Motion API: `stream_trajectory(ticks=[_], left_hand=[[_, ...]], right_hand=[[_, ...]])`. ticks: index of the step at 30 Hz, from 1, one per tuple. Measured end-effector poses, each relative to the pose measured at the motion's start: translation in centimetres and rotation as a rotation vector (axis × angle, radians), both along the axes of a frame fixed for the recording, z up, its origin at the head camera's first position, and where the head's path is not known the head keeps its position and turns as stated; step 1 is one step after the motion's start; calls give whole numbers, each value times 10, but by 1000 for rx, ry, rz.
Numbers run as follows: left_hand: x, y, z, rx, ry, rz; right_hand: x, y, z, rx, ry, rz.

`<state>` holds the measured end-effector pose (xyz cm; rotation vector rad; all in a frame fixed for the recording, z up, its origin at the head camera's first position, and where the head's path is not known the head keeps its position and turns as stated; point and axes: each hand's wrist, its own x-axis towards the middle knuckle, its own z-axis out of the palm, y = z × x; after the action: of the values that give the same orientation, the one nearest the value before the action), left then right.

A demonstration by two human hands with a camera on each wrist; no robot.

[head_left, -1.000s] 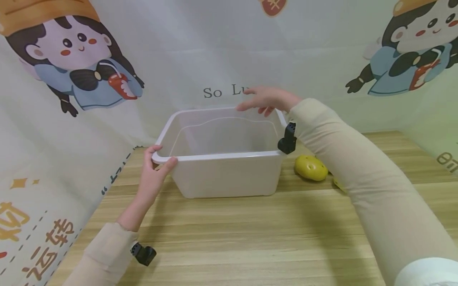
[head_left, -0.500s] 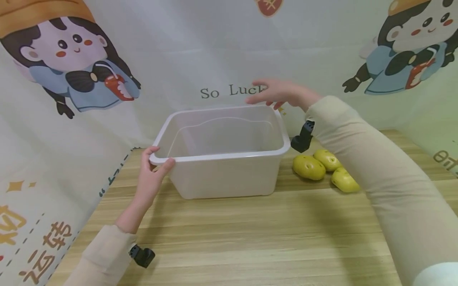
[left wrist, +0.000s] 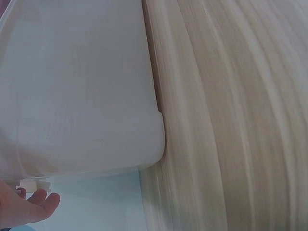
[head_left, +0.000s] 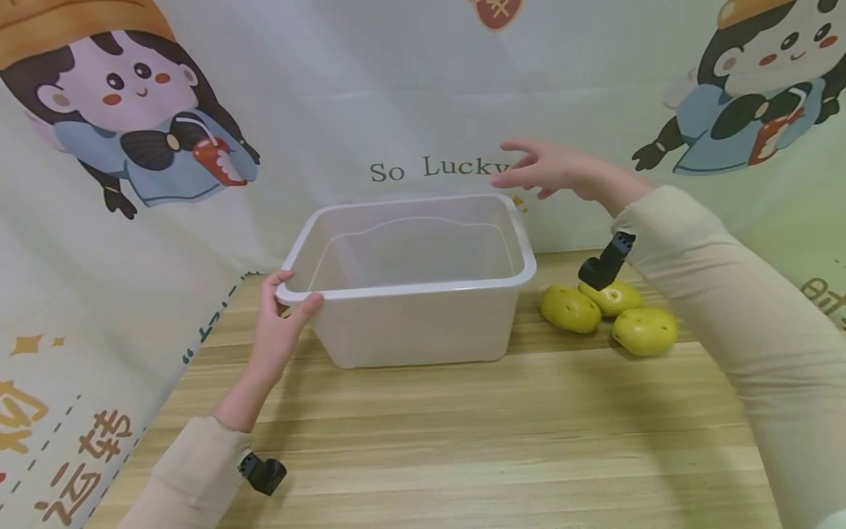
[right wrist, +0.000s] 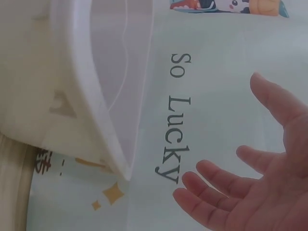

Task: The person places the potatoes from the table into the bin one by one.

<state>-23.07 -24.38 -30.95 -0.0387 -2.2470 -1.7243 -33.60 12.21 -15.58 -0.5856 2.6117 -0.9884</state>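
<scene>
A white plastic bin [head_left: 416, 327] stands on the wooden table, and no contents show in the part of its inside that I see. My left hand [head_left: 280, 316] grips the bin's near left corner, thumb on the front of the rim and fingers around the side. In the left wrist view its fingers [left wrist: 45, 204] show by the bin's wall. My right hand [head_left: 555, 170] hovers in the air past the bin's far right corner, fingers spread and holding nothing. The right wrist view shows its palm [right wrist: 269, 202] and loose fingers beside the bin's rim [right wrist: 103, 110].
Three yellow-green potatoes [head_left: 644, 330] lie grouped on the table [head_left: 423, 441] right of the bin, below my right forearm. A printed cloth [head_left: 317, 88] with cartoon figures and lettering hangs behind the table and along its left side.
My right hand has moved right, from over the bin's far rim to beyond its right corner. The potatoes, earlier partly covered by the arm, now show more fully. My left hand keeps its grip.
</scene>
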Motion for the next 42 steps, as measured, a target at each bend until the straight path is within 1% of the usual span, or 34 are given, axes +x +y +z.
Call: stream_trajectory(ticks=[5,14,23,35,42], left_hand=[[0,0,0,4,-3,-7],[0,1,-1,10,-10,-1],[-1,1,0,-1,-16,1],[0,0,0,16,-25,-3],[0,0,0,13,-25,0]], right_hand=[[4,14,-3,-25,11,-4],[9,39,-12,-62,16,-33],[9,57,-36,-76,22,-55],[6,67,-63,-67,11,-59],[8,73,-80,-75,-21,-61]])
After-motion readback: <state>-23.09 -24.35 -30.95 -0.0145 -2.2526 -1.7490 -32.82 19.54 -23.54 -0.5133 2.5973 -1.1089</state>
